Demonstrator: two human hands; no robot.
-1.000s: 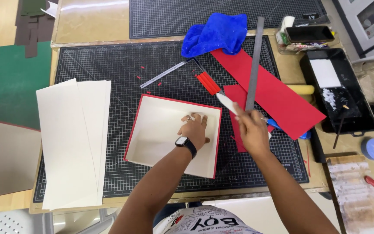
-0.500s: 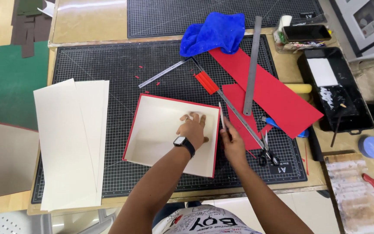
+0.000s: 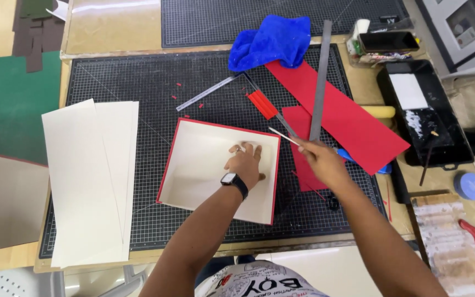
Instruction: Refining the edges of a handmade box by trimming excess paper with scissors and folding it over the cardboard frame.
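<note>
1. Head view is showing the left hand (image 3: 244, 164) pressing flat, fingers spread, on the cream floor inside the shallow red-edged box (image 3: 193, 165); it is grasping nothing, only holding the box down on the black cutting mat (image 3: 116, 82).
2. Head view is also showing the right hand (image 3: 321, 162) closing around a thin pale stick-like tool (image 3: 282, 136), just beyond the box's right wall.
3. The tool's long axis is running from the right hand up and to the left, its tip hanging over the box's upper right corner, close to the left fingertips.
4. The right hand is sitting nearer that corner's outer wall; the left hand is occupying the inside.
5. A grey metal ruler (image 3: 321, 77) is lying on red card (image 3: 336, 113) behind the right hand.
</note>
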